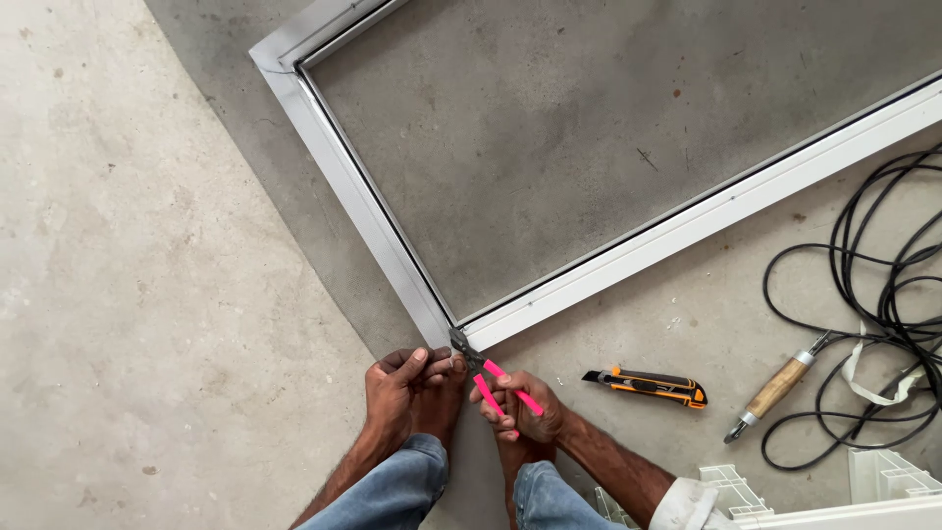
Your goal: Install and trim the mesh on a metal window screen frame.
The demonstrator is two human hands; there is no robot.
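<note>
Pink-handled pliers (496, 385) held at the near corner of a white window frame (628, 257) lying flat on a concrete floor (128, 294). The right hand (520, 407) is closed around both pink handles, squeezing them toward each other; the dark nose of the tool points up and away from the palm and meets the frame at its corner joint. What, if anything, sits between the tips is too small to make out. The tool looks light and rigid, its plastic sleeves giving a sure, non-slip hold; the grip is best kept well back on the sleeves, away from the pivot, for leverage.

The left hand (407, 378) lies just beside the tool's nose, fingers pressed together at the corner (thumb and forefinger appear to pinch something thin there, possibly the dark sealing strip that runs along the frame's inner edge; this cannot be confirmed). The frame is long, thin-walled and stiff, probably light, and its mesh or pane (589, 137) would mark easily, so any hold belongs on the rails.

To the right of the gripping hand, apart from it: an orange and black utility knife (648, 385); farther out, a wooden-handled tool (775, 388) and a loose coil of black cable (883, 285).
</note>
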